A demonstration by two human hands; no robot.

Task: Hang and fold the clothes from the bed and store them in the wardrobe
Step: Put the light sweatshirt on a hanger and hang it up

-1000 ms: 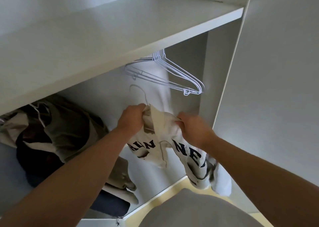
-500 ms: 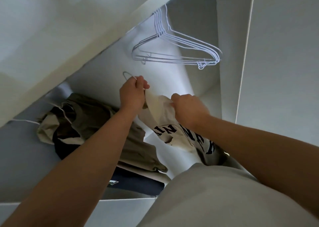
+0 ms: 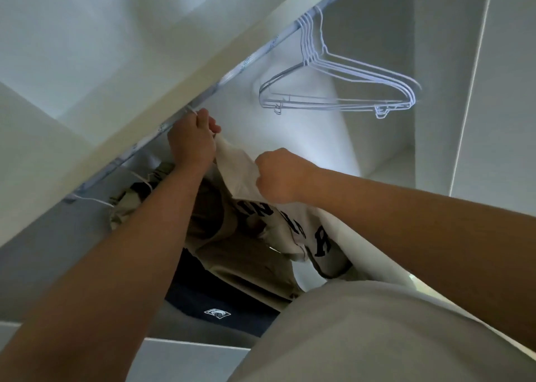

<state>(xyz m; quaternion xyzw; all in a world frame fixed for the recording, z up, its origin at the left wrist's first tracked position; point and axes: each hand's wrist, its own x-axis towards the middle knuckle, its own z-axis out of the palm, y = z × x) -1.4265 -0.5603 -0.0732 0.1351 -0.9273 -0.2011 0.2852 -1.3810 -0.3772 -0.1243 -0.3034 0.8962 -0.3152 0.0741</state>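
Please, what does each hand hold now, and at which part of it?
Left grip: the white wire hanger, at its neck below the hook. Right grip: the cream lettered shirt, pinched at its upper edge.

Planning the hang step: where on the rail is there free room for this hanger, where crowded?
Free: the stretch of rail between the left hand, holding the shirt's hanger, and the bunch of empty hangers. Crowded: left of that hand, where hung clothes sit, and at the bunch's hooks. The right hand grips the cream shirt.
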